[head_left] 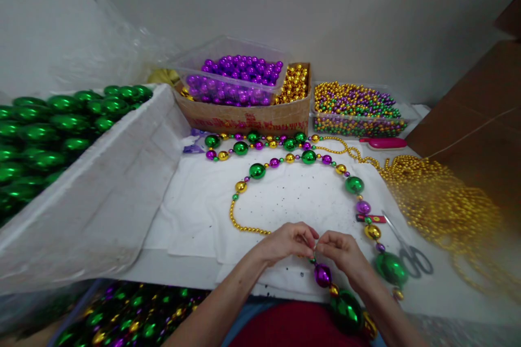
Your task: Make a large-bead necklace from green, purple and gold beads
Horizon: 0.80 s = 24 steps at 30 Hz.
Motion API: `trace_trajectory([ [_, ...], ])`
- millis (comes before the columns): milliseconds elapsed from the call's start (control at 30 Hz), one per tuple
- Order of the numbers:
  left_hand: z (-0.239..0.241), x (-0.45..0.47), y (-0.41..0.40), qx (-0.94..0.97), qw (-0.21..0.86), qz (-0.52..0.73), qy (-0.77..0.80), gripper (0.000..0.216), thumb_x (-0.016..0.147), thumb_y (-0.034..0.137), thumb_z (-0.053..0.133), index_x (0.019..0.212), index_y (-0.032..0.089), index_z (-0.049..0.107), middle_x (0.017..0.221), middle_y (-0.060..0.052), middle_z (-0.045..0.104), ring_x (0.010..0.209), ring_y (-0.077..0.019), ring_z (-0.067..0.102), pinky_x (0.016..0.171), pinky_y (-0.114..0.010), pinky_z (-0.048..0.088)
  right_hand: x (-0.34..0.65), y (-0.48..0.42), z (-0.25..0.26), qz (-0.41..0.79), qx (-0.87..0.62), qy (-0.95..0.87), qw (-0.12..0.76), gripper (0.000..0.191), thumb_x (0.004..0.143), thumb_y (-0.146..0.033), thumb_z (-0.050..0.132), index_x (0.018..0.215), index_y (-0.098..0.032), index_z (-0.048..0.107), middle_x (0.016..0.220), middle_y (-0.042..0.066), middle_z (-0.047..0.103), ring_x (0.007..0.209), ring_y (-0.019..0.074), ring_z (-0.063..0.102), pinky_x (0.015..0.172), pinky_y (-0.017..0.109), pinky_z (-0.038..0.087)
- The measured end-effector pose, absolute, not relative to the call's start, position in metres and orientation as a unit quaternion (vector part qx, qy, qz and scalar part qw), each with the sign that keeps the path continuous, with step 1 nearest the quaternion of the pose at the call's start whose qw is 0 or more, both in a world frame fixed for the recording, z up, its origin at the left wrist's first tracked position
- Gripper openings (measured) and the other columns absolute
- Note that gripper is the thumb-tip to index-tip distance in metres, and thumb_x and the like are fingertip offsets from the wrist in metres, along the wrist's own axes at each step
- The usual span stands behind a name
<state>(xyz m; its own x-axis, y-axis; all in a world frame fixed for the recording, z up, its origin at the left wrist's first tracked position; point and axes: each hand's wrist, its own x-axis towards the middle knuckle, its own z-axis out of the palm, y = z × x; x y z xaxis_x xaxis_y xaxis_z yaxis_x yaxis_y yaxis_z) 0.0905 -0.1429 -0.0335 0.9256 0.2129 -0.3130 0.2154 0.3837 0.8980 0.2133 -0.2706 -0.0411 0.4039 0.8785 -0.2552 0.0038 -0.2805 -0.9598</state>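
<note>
Centrally, left hand (285,243) and right hand (341,252) meet fingertip to fingertip, fingers pinched narrow on the bead necklace (309,158) at its near end; the strand loops across the white cloth (195,211) on the worktop (171,271), scissors (411,254) just right, green ball bin (101,195) left

I see a necklace (309,158) strung in repeating metallic green, purple and gold. A white cloth (195,211) is speckled black. The clear bin (240,73) holds glossy purple balls, the white box (101,173) shiny green ones. The lighter (385,143) is pink.
</note>
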Motion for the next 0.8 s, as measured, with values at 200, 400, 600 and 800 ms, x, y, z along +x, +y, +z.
trace_trajectory([
  [200,-0.0445,0.0934,-0.1463,0.624,0.754,0.06,0.195,0.012,0.057,0.009,0.069,0.068,0.013,0.065,0.09,-0.002,0.058,0.07,-0.0117,0.052,0.065,-0.026,0.04,0.2173,-0.2695,-0.0443,0.435,-0.679,-0.324,0.495,0.018,0.069,-0.031,0.064,0.06,-0.015,0.063,0.053,-0.002,0.051,0.052,0.0108,0.04,0.049,0.023,0.028],
  [400,-0.0454,0.0912,-0.1458,0.615,0.765,0.049,0.186,0.01,0.059,0.012,0.069,0.069,0.013,0.067,0.087,-0.003,0.059,0.076,-0.0135,0.053,0.072,-0.027,0.04,0.2201,-0.269,-0.0473,0.468,-0.657,-0.304,0.506,0.021,0.065,-0.035,0.066,0.06,-0.015,0.063,0.055,-0.001,0.055,0.053,0.0117,0.044,0.052,0.024,0.032],
  [600,-0.043,0.0885,-0.1459,0.6,0.774,0.032,0.2,0.012,0.06,0.016,0.07,0.07,0.013,0.066,0.084,-0.003,0.06,0.075,-0.0134,0.052,0.068,-0.026,0.039,0.2203,-0.2677,-0.0432,0.487,-0.648,-0.287,0.511,0.022,0.062,-0.035,0.069,0.06,-0.014,0.065,0.056,0.0,0.057,0.055,0.0122,0.046,0.054,0.024,0.033],
  [800,-0.0415,0.0873,-0.1516,0.545,0.809,0.011,0.22,0.018,0.061,0.018,0.069,0.077,0.012,0.063,0.073,-0.001,0.058,0.065,-0.0111,0.049,0.061,-0.024,0.037,0.2194,-0.2674,-0.038,0.501,-0.648,-0.255,0.514,0.023,0.061,-0.035,0.072,0.059,-0.014,0.063,0.051,-0.003,0.051,0.049,0.0086,0.039,0.048,0.022,0.027],
])
